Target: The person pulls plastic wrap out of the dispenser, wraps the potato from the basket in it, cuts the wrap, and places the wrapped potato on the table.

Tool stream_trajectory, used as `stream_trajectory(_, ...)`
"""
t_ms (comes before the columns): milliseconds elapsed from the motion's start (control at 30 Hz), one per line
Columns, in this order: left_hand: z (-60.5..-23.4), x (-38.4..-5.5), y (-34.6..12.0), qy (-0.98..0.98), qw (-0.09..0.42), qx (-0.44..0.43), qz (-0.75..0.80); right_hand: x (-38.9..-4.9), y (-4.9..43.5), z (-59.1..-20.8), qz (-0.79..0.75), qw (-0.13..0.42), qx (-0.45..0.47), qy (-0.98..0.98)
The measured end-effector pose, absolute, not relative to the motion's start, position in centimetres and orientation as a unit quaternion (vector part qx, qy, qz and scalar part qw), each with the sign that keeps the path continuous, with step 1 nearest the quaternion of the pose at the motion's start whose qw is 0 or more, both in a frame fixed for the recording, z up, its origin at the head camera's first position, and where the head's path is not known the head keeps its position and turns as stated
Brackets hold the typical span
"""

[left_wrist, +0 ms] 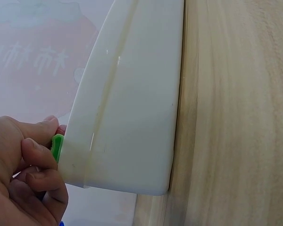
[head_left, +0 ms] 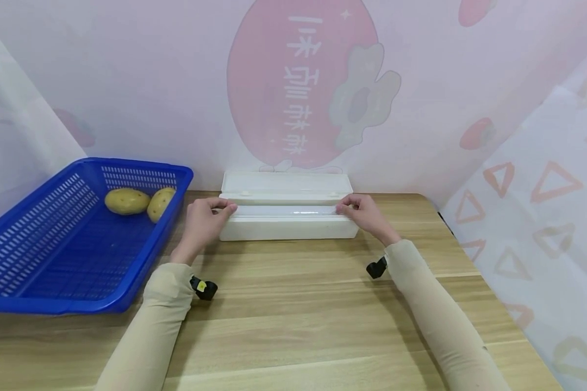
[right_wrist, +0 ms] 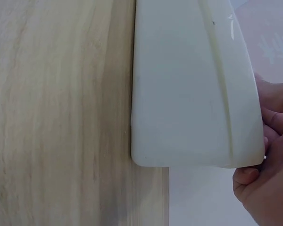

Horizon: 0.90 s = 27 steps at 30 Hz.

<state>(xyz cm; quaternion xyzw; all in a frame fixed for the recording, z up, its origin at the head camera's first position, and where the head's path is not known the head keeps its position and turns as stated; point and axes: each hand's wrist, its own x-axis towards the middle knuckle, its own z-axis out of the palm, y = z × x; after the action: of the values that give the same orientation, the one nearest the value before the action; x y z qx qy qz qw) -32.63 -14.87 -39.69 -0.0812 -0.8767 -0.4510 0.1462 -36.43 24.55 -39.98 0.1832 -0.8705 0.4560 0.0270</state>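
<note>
A long white cling film dispenser box [head_left: 288,229] stands at the back of the table with its lid [head_left: 286,182] raised. Glossy clear cling film [head_left: 303,212] lies across its top. My left hand [head_left: 205,220] is at the box's left end, thumb and forefinger pinching the film's edge. At the other end my right hand [head_left: 364,214] pinches the film between thumb and forefinger. A small green piece [left_wrist: 57,148] shows beside the left fingers in the left wrist view. The box front hides the right fingertips from the right wrist camera.
To the left sits a blue plastic basket [head_left: 122,293] with slotted walls. Two potatoes lie inside it, one potato [head_left: 126,201] beside another potato [head_left: 160,205]. Behind the box rises a printed curtain [head_left: 176,81]. The wooden table [head_left: 283,315] ends at a slanting right edge.
</note>
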Motion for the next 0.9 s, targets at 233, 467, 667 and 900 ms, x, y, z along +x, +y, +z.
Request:
stream_trajectory(233,-39.6,-32.66,-14.87,-0.877,0.142,-0.081,-0.452,-36.49,24.65,-40.03,0.461,0.033,0.194,-0.865)
stream_trajectory(467,-39.77,-32.7,-15.03,-0.877,0.141,-0.083,-0.452,-36.36,24.74,-39.72,0.455,0.015,0.183,-0.871)
stream_trajectory(667,-39.91,-32.71,-15.23,-0.879,0.13,-0.084,-0.451,-36.44,24.44,-39.85,0.453,0.017,0.177,-0.874)
stream_trajectory(900,-39.77,-32.73,-15.2,-0.882,0.126,-0.099,-0.444,-36.35,24.13,-39.97,0.444,0.041,0.178,-0.877)
